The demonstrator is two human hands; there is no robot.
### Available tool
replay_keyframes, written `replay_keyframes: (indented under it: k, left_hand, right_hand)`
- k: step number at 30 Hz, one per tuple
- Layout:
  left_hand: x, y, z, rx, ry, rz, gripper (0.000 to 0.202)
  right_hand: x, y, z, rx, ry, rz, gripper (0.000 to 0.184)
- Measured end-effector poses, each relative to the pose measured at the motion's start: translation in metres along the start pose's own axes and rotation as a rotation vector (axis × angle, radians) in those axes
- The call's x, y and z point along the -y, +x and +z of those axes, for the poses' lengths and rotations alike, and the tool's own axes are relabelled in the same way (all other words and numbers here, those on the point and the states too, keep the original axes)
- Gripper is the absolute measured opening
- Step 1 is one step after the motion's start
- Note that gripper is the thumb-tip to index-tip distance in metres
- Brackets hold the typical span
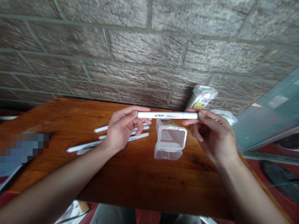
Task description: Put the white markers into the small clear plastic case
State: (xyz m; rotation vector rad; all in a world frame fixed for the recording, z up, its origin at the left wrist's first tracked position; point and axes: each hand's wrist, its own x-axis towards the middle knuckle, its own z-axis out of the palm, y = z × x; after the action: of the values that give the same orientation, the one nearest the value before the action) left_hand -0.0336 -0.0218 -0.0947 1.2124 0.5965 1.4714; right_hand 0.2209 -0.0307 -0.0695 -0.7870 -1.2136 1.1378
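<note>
We see a white twin-tip marker (167, 115) held level, the left hand (122, 130) and right hand (211, 135) with fingers closed around its ends. Below the fingers sit an open clear plastic box (170, 143) and, under the left hand's fingers, loose markers (84, 145) on the wooden surface (140, 183).

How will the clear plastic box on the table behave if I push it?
The clear plastic box looks thin-walled, so it is probably light for its size and may slide easily on the wooden table. Its lid seems open, so it could perhaps tip.
</note>
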Motion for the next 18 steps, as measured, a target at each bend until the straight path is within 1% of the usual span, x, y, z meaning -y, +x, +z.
replay_keyframes:
  k: [5,9,18]
  left_hand:
    - [0.001,0.000,0.000,0.003,0.008,0.005,0.023]
    - [0.003,0.001,0.000,0.011,0.019,0.036,0.021]
    - [0.011,0.002,-0.007,0.033,0.147,0.067,0.018]
  right_hand:
    - [-0.002,0.001,0.000,-0.004,-0.010,-0.024,0.020]
    - [-0.004,0.002,-0.001,-0.006,-0.017,-0.039,0.020]
    - [-0.005,0.000,-0.002,-0.010,-0.046,-0.077,0.019]
